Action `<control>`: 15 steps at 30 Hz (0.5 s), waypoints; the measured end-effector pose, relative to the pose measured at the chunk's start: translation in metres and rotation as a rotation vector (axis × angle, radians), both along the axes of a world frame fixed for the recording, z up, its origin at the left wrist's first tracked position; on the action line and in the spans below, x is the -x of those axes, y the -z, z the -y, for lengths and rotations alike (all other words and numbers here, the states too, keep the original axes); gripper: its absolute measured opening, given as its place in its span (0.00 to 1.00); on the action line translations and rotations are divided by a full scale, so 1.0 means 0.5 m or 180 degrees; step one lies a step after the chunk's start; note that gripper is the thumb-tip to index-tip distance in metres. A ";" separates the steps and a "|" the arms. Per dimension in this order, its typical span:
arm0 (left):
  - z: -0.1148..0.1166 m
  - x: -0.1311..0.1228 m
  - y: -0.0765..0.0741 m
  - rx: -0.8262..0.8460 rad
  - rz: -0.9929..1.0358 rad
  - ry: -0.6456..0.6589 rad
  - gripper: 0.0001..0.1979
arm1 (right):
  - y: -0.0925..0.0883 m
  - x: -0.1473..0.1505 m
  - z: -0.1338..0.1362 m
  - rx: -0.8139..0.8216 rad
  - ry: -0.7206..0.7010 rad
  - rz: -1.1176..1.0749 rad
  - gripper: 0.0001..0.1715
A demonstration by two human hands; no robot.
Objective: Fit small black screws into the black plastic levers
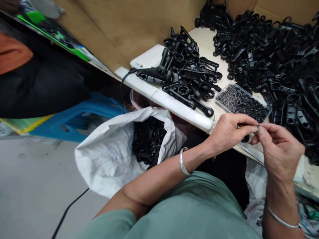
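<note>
My left hand [230, 131] and my right hand [280, 147] meet at the front edge of the table, fingertips touching. Thumbs and forefingers pinch a tiny dark piece [258, 126] between them; it is too small to name for sure. Just below my left fingers a round black plastic end [245, 138] shows, the rest of it hidden. Right behind my hands stands a shallow clear box [243, 89] full of small grey and black screws [239, 101]. To its left lies a loose pile of black plastic arms with ring ends [184, 76].
A larger heap of black plastic parts [269, 56] covers the table's right and back. Cardboard [134, 30] stands behind. An open white sack [107, 156] holding black parts is below the table edge. A blue stool [72, 116] and a person's dark clothing [42, 79] are at left.
</note>
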State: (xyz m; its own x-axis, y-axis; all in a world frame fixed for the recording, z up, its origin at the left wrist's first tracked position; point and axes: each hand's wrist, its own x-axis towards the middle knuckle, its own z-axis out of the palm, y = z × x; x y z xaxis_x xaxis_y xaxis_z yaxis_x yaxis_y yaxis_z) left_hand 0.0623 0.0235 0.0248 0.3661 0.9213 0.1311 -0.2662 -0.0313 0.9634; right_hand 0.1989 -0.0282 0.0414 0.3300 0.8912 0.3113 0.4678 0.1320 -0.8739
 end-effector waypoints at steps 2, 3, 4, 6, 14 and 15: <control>0.005 0.000 0.002 -0.0014 -0.0121 -0.0016 0.04 | 0.007 -0.002 0.004 0.0079 -0.0012 -0.0063 0.09; 0.007 0.001 0.003 -0.0027 -0.0186 -0.0008 0.04 | 0.009 -0.003 0.006 0.0120 -0.0024 -0.0105 0.09; 0.008 0.001 0.003 -0.0050 -0.0253 0.0010 0.04 | 0.012 -0.004 0.008 0.0156 -0.0031 -0.0151 0.09; 0.010 0.003 0.003 -0.0142 -0.0415 0.0052 0.05 | 0.016 -0.005 0.012 0.0195 -0.0016 -0.0239 0.10; 0.009 0.047 -0.002 -0.1753 -0.1474 -0.0291 0.06 | 0.031 -0.015 0.022 0.0261 0.0086 -0.0481 0.09; 0.010 0.056 -0.001 -0.2051 -0.1709 -0.0305 0.06 | 0.031 -0.015 0.023 0.0279 0.0117 -0.0461 0.09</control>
